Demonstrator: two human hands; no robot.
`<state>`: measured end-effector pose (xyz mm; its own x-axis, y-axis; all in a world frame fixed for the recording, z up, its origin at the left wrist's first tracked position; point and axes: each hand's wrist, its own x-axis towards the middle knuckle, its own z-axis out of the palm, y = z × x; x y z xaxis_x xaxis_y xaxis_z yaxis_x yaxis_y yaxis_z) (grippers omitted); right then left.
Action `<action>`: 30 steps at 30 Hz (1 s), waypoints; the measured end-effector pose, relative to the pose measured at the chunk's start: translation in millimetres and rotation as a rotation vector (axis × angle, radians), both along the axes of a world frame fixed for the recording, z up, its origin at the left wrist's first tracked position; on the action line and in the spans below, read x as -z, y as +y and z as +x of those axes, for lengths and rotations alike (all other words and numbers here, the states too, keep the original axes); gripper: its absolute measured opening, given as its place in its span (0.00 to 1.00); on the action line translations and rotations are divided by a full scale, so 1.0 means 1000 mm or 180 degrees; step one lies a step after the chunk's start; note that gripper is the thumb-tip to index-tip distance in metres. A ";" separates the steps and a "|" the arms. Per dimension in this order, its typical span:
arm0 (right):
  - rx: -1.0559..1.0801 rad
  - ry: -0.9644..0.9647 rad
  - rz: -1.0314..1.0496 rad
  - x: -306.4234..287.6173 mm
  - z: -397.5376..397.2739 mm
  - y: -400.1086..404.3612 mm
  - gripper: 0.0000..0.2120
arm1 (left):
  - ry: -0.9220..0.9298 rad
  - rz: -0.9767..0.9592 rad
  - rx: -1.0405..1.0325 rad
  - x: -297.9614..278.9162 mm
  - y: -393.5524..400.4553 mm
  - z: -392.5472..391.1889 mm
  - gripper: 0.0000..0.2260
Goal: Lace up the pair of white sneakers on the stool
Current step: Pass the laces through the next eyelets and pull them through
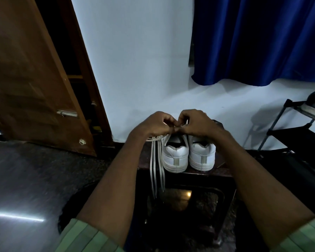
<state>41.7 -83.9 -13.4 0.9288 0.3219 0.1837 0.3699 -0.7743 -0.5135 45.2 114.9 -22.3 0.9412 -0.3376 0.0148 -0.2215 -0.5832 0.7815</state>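
Pale blue-white wall rises behind a dark wooden stool, and on the stool's top stand two white sneakers side by side, heels toward the camera and touching or nearly touching each other. Over the left sneaker both hands meet above its tongue opening: the left hand and the right hand have their fingers curled inward, fingertips close together, pinching a white lace between them at the shoe's upper eyelets; exactly which eyelet is being worked cannot be told, since the hands cover it. From under the left hand several loose strands of the lace drop past the left side of that shoe, over the stool's front edge and hang down in front of its dark face. Just beside it, the right sneaker sits partly under the right wrist; whether it is laced cannot be seen. Both forearms reach in from the bottom of the view, with green striped sleeves pushed up near the elbows. Farther out, a brown wooden door stands open at the left, a dark blue curtain hangs at the upper right, a black metal rack stands at the right edge, and the dark polished floor reflects a streak of light.
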 end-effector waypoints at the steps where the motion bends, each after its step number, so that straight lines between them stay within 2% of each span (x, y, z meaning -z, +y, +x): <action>1: -0.0058 0.0074 0.0010 -0.001 -0.001 0.000 0.08 | -0.0021 0.0100 -0.0011 0.002 0.002 0.000 0.12; 4: 0.0040 0.0117 -0.0006 -0.001 -0.001 0.001 0.05 | 0.0014 0.0195 -0.0224 0.003 0.002 -0.001 0.13; 7: 0.0187 0.0356 0.0024 -0.002 0.001 -0.002 0.03 | -0.0097 0.0309 -0.0567 0.000 -0.008 -0.007 0.09; 10: 0.0392 0.0773 0.0348 -0.002 0.002 -0.003 0.10 | 0.0209 0.0144 -0.0826 -0.001 -0.010 -0.009 0.06; 14: 0.0552 0.1001 0.0821 0.000 0.002 -0.004 0.14 | 0.0334 0.0009 -0.0748 -0.003 -0.007 -0.008 0.11; 16: 0.0536 0.0888 0.0726 0.001 -0.001 -0.008 0.13 | 0.0058 0.0134 -0.0618 -0.001 -0.005 -0.007 0.13; 19: 0.0453 0.0825 0.0719 0.002 -0.006 -0.012 0.10 | -0.0773 0.0502 -0.0330 0.003 -0.004 -0.008 0.12; 22: 0.0390 0.0950 0.0873 0.000 -0.004 -0.012 0.05 | -0.1234 0.0740 -0.0497 0.009 -0.007 -0.007 0.10; 25: 0.0324 0.0953 0.0698 -0.001 -0.007 -0.009 0.11 | -0.1474 0.0925 -0.0644 0.006 -0.010 -0.005 0.06; 30: 0.0400 0.0740 0.0394 -0.001 -0.007 -0.002 0.09 | -0.1565 0.0994 -0.0634 0.008 -0.008 -0.004 0.05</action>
